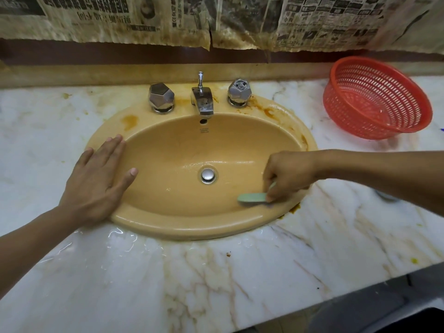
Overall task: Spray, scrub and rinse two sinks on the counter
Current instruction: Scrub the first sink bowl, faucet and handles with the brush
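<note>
A tan oval sink is set into a white marble counter, with a chrome drain stopper at its bottom. Brown stains mark its rim at the back left and back right. My left hand lies flat, fingers straight, on the sink's left rim. My right hand grips a pale green scrub brush, whose head is pressed against the basin's inner wall at the front right. A chrome spout stands between the left knob and the right knob. No water runs from the spout.
An orange-red plastic colander sits tilted on the counter at the back right. Stained newspaper hangs on the wall above the backsplash. Water pools on the counter at the sink's front left. The counter's front edge runs along the lower right.
</note>
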`<action>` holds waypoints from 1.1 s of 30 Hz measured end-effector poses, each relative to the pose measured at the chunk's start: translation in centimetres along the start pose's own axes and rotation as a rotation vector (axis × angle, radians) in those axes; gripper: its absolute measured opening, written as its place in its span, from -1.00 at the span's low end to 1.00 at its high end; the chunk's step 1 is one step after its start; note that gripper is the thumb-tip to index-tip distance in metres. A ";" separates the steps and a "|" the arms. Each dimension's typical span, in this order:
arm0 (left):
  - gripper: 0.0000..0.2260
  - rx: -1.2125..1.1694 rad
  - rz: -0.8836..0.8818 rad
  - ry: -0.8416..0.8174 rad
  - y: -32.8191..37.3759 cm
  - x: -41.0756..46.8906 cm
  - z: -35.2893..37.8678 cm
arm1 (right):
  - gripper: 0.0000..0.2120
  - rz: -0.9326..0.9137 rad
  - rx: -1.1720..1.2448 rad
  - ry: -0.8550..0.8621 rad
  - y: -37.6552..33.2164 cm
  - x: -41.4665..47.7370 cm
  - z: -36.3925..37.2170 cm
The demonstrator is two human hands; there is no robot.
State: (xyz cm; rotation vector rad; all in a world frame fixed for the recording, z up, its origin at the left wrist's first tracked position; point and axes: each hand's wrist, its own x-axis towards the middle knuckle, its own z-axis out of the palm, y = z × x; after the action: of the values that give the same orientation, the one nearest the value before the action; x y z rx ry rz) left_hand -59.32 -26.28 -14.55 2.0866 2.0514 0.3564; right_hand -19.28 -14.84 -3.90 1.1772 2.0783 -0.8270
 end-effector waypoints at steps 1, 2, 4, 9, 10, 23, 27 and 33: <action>-0.27 -0.002 -0.007 0.003 0.1 -0.4 0.1 | -0.87 -0.031 0.117 -0.033 -1.7 0.5 0.7; -0.27 -0.001 -0.016 0.004 0.2 -0.7 0.1 | -0.87 -0.061 0.215 -0.051 -3.4 1.1 1.2; -0.26 0.009 -0.028 0.000 0.3 -1.0 0.1 | -0.85 -0.118 0.317 -0.061 -5.8 2.5 2.1; -0.30 0.016 -0.043 -0.004 0.3 -0.9 0.1 | -0.88 -0.207 0.388 -0.076 -6.6 4.2 2.6; -0.31 0.004 -0.061 0.006 0.4 -1.0 0.2 | -0.90 -0.228 0.424 -0.067 -7.0 4.6 3.0; -0.42 -0.107 -0.119 0.085 0.8 -1.3 0.1 | -0.84 -0.503 0.606 0.219 -14.4 14.0 5.7; -0.42 -0.092 -0.098 0.081 0.7 -1.2 0.1 | -0.86 -0.538 0.645 0.351 -16.1 15.6 6.0; -0.43 -0.129 -0.095 0.098 0.8 -1.3 0.1 | -0.84 -0.595 0.670 0.406 -16.1 17.0 5.8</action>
State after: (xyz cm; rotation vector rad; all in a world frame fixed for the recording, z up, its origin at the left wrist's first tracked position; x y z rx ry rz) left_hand -58.50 -27.59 -14.46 1.9248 2.1121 0.5706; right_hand -39.52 -17.23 -16.70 1.1074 2.6417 -1.7922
